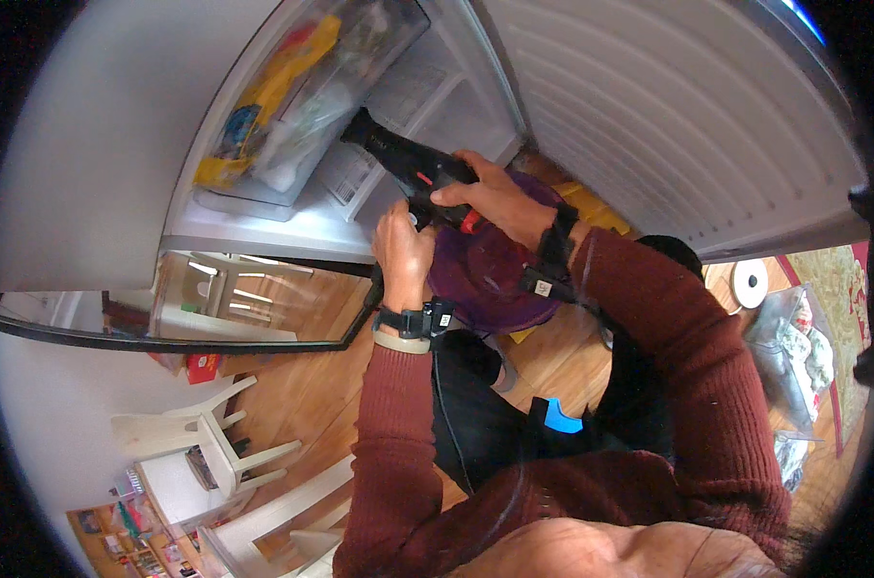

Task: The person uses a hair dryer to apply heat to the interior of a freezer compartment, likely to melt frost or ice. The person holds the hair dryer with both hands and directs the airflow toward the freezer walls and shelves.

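Note:
A black hair dryer [401, 155] with red details points its nozzle into the open freezer compartment [473, 108]. My left hand [402, 242] is closed around its handle. From the right, my right hand [505, 195] grips the rear of the dryer's body, its thumb lying on top. Left of the nozzle is a clear freezer drawer [278, 206] holding a yellow package [303, 65] and bags of whitish-green contents. Bare compartment wall with a printed label [350, 180] shows beside the nozzle. Beneath my hands, a purple basin [451, 282] rests on the floor, partly hidden by my right arm.
The ribbed freezer door [668, 115] stands wide at the right. A mirror [263, 303] is at the left. Farther off are a white chair [213, 441] and shelves [112, 538]. Filled plastic bags [798, 354] and a white round lid-like object [750, 283] lie on the wooden floor [545, 368].

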A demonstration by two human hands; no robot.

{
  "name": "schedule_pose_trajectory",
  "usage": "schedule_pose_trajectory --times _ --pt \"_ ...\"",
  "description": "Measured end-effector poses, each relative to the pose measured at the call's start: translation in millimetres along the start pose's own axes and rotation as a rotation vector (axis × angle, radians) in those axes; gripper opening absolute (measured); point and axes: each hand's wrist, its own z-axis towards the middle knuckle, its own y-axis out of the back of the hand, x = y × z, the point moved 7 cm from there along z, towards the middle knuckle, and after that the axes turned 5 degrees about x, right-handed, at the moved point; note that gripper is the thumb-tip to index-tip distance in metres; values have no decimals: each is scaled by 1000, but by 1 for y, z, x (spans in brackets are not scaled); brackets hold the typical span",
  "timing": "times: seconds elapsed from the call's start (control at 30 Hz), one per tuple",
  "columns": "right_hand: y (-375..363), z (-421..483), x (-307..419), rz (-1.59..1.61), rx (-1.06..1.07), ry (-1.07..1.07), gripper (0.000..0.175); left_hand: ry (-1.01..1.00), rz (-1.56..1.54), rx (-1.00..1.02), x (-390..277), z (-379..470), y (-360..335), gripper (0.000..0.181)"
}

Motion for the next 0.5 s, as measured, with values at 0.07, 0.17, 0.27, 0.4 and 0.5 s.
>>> schedule_pose_trajectory --times 0.07,0.17,0.27,0.4,0.5 --pt "-1 -7 -4 37 32 -40 59 8 -17 35 3 -4 2 38" --pt "-3 -16 -5 34 55 -30 64 44 -139 99 11 -15 0 40" --pt "-8 -25 -10 25 71 -77 71 58 -235 140 19 -23 -4 41" --pt "-17 -29 -15 7 113 -109 77 69 -337 236 29 -33 -8 42" --pt "-22 -33 -20 6 133 -134 80 113 -288 273 33 -42 -6 40"
